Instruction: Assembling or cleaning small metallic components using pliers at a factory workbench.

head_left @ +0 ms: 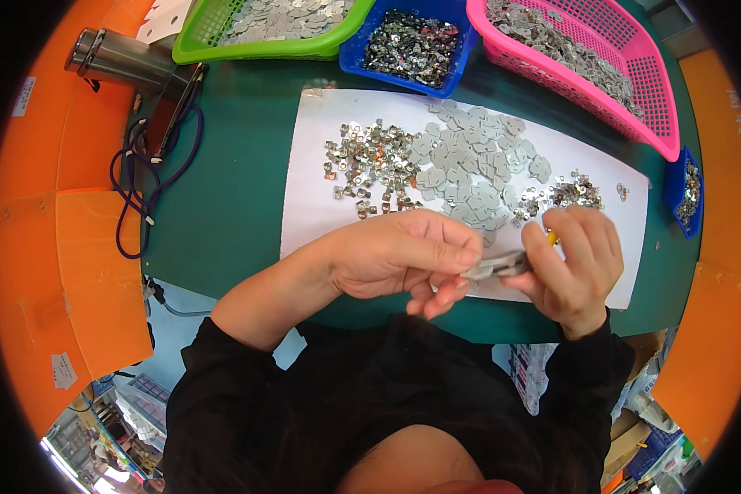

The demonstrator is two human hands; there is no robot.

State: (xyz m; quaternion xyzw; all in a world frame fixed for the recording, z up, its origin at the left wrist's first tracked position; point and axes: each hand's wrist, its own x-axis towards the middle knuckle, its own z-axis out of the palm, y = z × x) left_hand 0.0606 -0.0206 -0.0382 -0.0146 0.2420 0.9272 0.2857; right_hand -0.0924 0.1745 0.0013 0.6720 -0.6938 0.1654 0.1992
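Over the near part of a white sheet [313, 198], my left hand [395, 251] pinches a flat grey metal piece [479, 271] between thumb and fingers. My right hand [576, 267] is closed around small pliers [516, 262]; a bit of yellow handle shows by the index finger. The pliers' jaws meet the grey piece, slightly blurred. Beyond my hands lies a spread of flat grey pieces [477, 156]. To its left is a heap of shiny little metal clips [370, 160], and to its right a smaller heap of tiny metal parts [576, 191].
Along the far edge stand a green basket [272, 51], a blue bin [399, 82] and a pink basket [584, 92], all holding metal parts. A small blue tray [675, 185] is at the right. On the left lie a steel flask [132, 62], a phone [173, 115] and a purple cable [198, 136].
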